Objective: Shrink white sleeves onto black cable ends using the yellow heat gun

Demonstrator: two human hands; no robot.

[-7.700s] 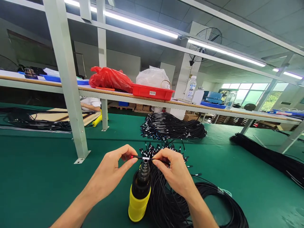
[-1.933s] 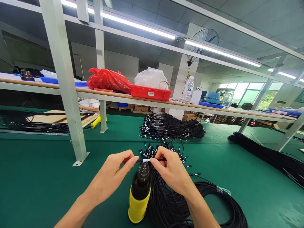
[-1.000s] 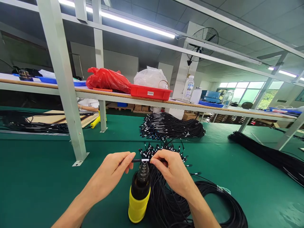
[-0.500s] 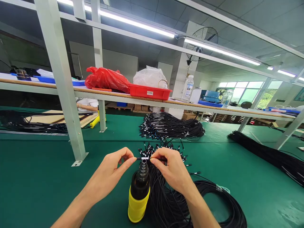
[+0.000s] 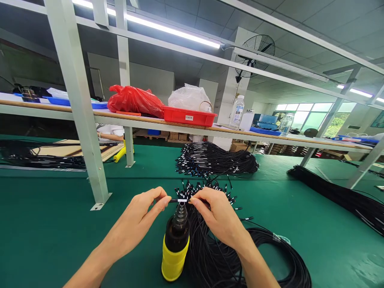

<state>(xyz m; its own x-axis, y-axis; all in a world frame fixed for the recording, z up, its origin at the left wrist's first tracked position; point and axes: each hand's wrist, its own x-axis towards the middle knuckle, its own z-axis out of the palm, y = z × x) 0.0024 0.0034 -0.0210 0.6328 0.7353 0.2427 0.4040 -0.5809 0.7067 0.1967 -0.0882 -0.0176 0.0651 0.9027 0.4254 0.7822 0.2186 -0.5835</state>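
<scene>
A black cable (image 5: 173, 200) with a white sleeve (image 5: 182, 200) is stretched level between my two hands. My left hand (image 5: 141, 218) pinches its left end between thumb and fingertips. On the other side of the sleeve, my right hand (image 5: 217, 216) grips the cable the same way. Just below the sleeve stands an upright yellow and black heat gun (image 5: 175, 252), its coiled metal nozzle (image 5: 181, 218) pointing up at it. Behind my hands and beside the gun lies a bundle of black cables (image 5: 207, 248) with white-marked ends.
Another cable pile (image 5: 214, 158) lies farther back on the green table (image 5: 135, 260), and a long bundle (image 5: 339, 196) at the right. A metal post (image 5: 81, 120) rises at the left. The shelf carries a red tray (image 5: 190, 117) and bottles (image 5: 238, 110).
My left fingers have shifted very slightly left along the cable. The sleeve stays above the nozzle, and a ceiling light at the right has gone dark.
</scene>
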